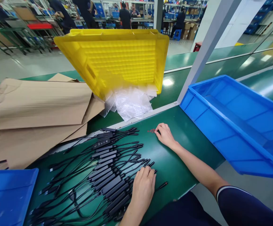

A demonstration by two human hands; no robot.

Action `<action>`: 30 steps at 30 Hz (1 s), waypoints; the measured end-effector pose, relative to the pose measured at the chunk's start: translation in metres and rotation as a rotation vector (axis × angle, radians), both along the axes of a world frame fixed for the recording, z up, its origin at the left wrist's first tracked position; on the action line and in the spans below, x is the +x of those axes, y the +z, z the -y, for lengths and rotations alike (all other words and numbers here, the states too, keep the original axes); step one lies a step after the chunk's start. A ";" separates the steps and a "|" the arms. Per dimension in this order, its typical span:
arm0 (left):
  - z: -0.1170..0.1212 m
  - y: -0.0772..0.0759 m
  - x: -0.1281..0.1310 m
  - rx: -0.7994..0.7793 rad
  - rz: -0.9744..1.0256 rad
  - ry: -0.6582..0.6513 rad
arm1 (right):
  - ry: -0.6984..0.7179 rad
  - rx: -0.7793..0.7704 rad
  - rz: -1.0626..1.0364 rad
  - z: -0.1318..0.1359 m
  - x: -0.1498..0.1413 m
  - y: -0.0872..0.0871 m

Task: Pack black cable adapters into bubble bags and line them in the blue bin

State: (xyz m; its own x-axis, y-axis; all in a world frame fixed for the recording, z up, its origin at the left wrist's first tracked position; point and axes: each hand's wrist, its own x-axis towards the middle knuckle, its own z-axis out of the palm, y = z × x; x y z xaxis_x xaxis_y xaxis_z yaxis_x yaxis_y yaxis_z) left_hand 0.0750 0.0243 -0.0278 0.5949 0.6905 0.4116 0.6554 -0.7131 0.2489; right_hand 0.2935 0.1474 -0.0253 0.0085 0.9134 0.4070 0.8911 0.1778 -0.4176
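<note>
Several black cables with flat rectangular boxes [107, 169] lie side by side on the green table, their thin plug ends pointing right. My left hand [144, 186] is closed around one black cable near its end; a dark tip shows beyond the fingers. Another black cable end [162, 185] sticks out to the right of this hand. Farther up, my right hand [165, 135] touches the table with thumb and fingers drawn together beside a small cluster of tiny red rings [151, 130]. Whatever its fingertips pinch is too small to make out.
A tilted yellow crate [124, 58] stands behind clear plastic bags [133, 103]. Flattened cardboard [37, 106] lies at left. A blue bin [232, 125] is at right, another blue bin [7, 194] at lower left. A grey post [207, 53] rises behind the table; people work farther back.
</note>
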 end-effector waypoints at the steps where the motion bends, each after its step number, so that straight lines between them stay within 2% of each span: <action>1: 0.000 0.000 0.000 -0.013 0.018 -0.003 | 0.004 -0.002 -0.006 0.001 -0.001 -0.001; 4: -0.001 0.003 -0.001 -0.101 0.134 -0.025 | 0.014 -0.002 -0.021 0.004 -0.002 0.000; 8: -0.006 0.009 -0.007 -0.446 0.363 -0.004 | 0.048 0.022 -0.106 0.015 -0.005 0.011; 10: -0.009 0.013 -0.011 -0.658 0.470 0.057 | 0.134 -0.006 -0.210 0.025 -0.010 0.020; 12: -0.011 0.017 -0.014 -0.846 0.590 0.113 | 0.277 -0.064 -0.291 0.035 -0.018 0.028; 15: -0.015 0.020 -0.016 -1.034 0.774 0.143 | 0.476 -0.147 -0.320 0.049 -0.032 0.036; 18: -0.018 0.021 -0.015 -1.079 0.885 0.143 | 0.589 -0.199 -0.325 0.059 -0.042 0.039; 21: -0.020 0.021 -0.015 -1.081 0.913 0.128 | 0.652 -0.206 -0.326 0.064 -0.047 0.039; 30: -0.020 0.019 -0.016 -1.054 0.861 0.160 | 0.723 -0.183 -0.238 0.069 -0.049 0.037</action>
